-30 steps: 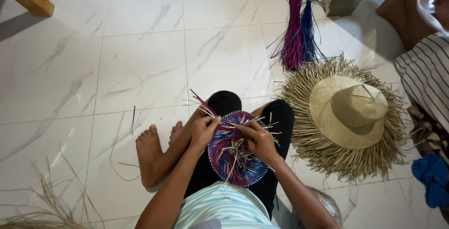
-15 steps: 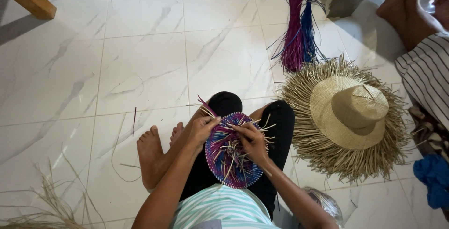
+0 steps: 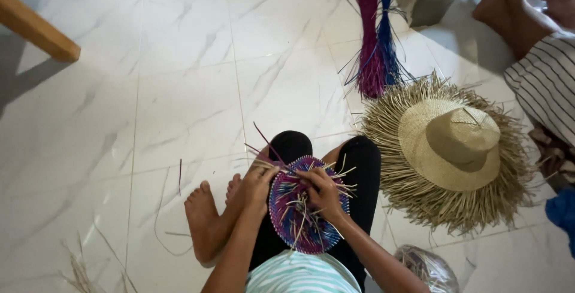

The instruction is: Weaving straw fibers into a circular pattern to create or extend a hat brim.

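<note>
Head view — woven disc (image 3: 299,215) tilted slightly since earlier, left hand (image 3: 259,182) pinching rim strands, right hand (image 3: 323,192) clamped on centre strands — weaving continues.

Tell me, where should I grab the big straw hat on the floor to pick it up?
Grab the straw hat by its domed crown, coming down from above. It lies right side up on the white floor, so the firm woven crown faces you. The edge is probably a poor hold: it is all loose, unwoven straw ends that would likely bend or slip.
</note>
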